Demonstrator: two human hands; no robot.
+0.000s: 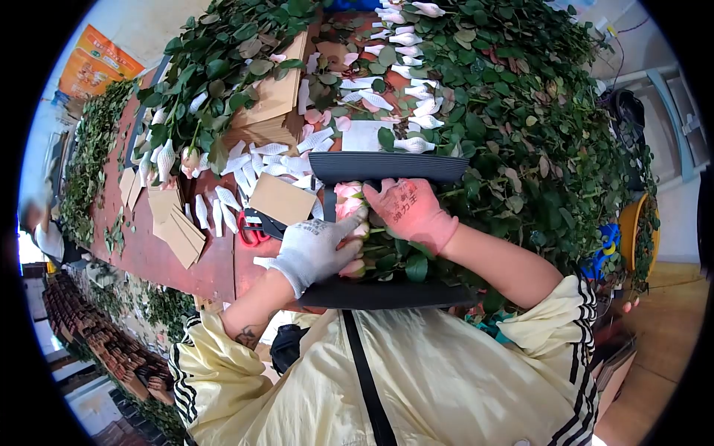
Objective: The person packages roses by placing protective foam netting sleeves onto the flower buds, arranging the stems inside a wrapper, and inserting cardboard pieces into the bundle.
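Observation:
My left hand [316,251], in a white glove, lies over the left side of a row of pink roses [349,199], its fingertips touching the blooms. Opposite it, my right hand [405,212], in a pink glove, rests at the upper right of the same roses, with its fingers bent and partly hidden. The roses lie between a raised black flap [387,166] and a lower black flap [387,295], with their leafy stems pointing right. Just left of the roses is a tan cardboard piece [282,198]. Whether either hand grips a rose is unclear.
Red-handled scissors [254,229] and white foam nets [227,198] lie to the left on the red table [212,269]. Cardboard sheets [176,225] are stacked farther left. Leafy rose stems [520,141] pile up at right. A person [49,236] is at far left.

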